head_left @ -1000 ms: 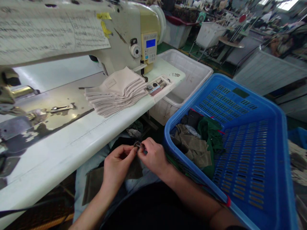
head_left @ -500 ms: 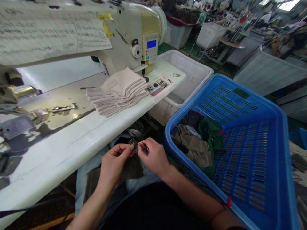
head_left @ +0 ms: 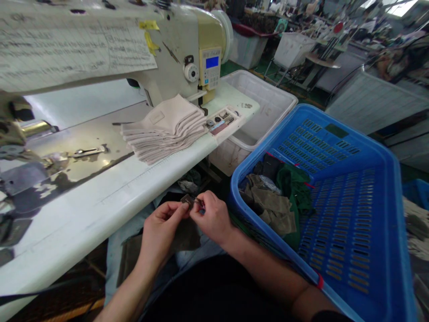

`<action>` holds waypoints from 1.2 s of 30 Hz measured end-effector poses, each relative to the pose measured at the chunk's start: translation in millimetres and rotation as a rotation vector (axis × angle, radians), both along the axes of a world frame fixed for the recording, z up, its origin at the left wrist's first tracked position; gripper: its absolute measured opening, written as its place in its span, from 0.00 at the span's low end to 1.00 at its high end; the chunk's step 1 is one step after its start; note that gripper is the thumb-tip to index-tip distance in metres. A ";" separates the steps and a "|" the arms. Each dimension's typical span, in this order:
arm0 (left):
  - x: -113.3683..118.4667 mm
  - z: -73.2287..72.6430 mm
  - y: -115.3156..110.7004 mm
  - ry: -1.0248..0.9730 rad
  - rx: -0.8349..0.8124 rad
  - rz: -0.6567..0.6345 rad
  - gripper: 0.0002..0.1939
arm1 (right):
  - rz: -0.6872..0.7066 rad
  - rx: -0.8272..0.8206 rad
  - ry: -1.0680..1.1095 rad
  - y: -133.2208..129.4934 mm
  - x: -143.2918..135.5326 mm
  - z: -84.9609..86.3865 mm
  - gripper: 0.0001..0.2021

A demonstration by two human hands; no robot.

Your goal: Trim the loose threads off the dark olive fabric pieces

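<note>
One small dark tab, tilted, long axis toward right hand

- White sewing table is extending from 8 to 1 o'clock.
- Sewing machine is standing at 11 o'clock.
- Stacked pale cloth is lying at 10 o'clock.
- Small-parts tray is sitting at 12 o'clock.

The white sewing table serves as landmark. A green floor shows beyond its far right end, where a pale plastic tub sits just beside it. Farther from the table stand a white bin, a round brown tabletop and cluttered, blurred workstations. Well beyond the table, upper right, a window glows whitish.
</note>
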State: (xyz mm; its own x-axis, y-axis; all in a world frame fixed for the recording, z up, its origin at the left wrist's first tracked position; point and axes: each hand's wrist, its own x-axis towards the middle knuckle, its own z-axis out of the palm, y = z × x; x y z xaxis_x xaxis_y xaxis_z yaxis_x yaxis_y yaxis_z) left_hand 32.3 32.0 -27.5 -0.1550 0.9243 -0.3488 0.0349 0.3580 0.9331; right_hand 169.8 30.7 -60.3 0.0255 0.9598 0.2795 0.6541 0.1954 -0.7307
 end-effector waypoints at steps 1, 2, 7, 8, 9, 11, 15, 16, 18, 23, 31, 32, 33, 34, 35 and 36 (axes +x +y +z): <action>-0.7 0.0 1.4 -0.058 -0.033 0.022 0.15 | -0.054 -0.004 0.088 1.2 0.9 0.8 0.03; -1.5 0.2 3.0 -0.119 -0.071 0.042 0.15 | -0.114 -0.008 0.172 2.5 2.6 2.1 0.02; -5.9 6.1 9.4 -0.322 -0.251 0.123 0.07 | -0.120 -0.048 0.293 6.5 15.3 10.7 0.09; -6.1 7.5 9.8 -0.345 -0.285 0.130 0.05 | -0.074 -0.078 0.286 6.5 16.7 12.2 0.11; -6.0 8.8 9.9 -0.364 -0.316 0.133 0.04 | -0.046 -0.114 0.302 6.3 17.4 13.7 0.11; -5.5 10.1 9.3 -0.393 -0.358 0.120 0.04 | -0.026 -0.198 0.426 6.0 16.7 16.5 0.08; -4.4 8.0 6.2 -0.418 -0.342 0.024 0.09 | 0.084 -0.367 0.668 6.8 13.2 21.8 0.07; -4.3 6.8 5.5 -0.424 -0.334 0.003 0.11 | 0.104 -0.382 0.680 7.3 12.8 22.7 0.08; -4.1 4.3 4.6 -0.438 -0.327 -0.006 0.16 | 0.082 -0.391 0.703 8.1 12.4 23.3 0.08; -3.4 0.6 2.8 -0.416 -0.258 0.012 0.22 | -0.021 -0.478 0.782 8.6 12.8 19.4 0.11; -3.2 -2.1 1.6 -0.222 -0.122 -0.111 0.18 | -0.031 -0.524 0.831 5.7 12.8 15.1 0.12; -4.2 -5.0 3.1 -0.151 -0.079 -0.138 0.17 | -0.033 -0.533 0.847 5.0 12.6 16.1 0.12; -5.2 -8.8 5.2 -0.064 -0.029 -0.173 0.17 | -0.038 -0.548 0.884 4.4 12.4 17.3 0.13; -5.9 -13.0 7.5 0.025 0.022 -0.208 0.17 | -0.045 -0.565 0.937 4.0 12.3 18.5 0.13; -6.1 -17.5 9.9 0.107 0.069 -0.245 0.17 | -0.053 -0.579 0.995 3.9 12.2 19.4 0.14; -5.6 -21.8 12.1 0.160 0.100 -0.278 0.16 | -0.058 -0.582 1.039 4.2 12.4 19.8 0.14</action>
State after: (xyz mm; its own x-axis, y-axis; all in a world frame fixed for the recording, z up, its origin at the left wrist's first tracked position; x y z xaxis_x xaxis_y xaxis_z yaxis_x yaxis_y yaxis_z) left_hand 26.7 44.1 -49.3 0.0628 0.9673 -0.2456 0.2672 0.2208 0.9380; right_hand 182.2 34.9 -40.5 0.0297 0.9254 -0.3779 -0.3063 -0.3514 -0.8847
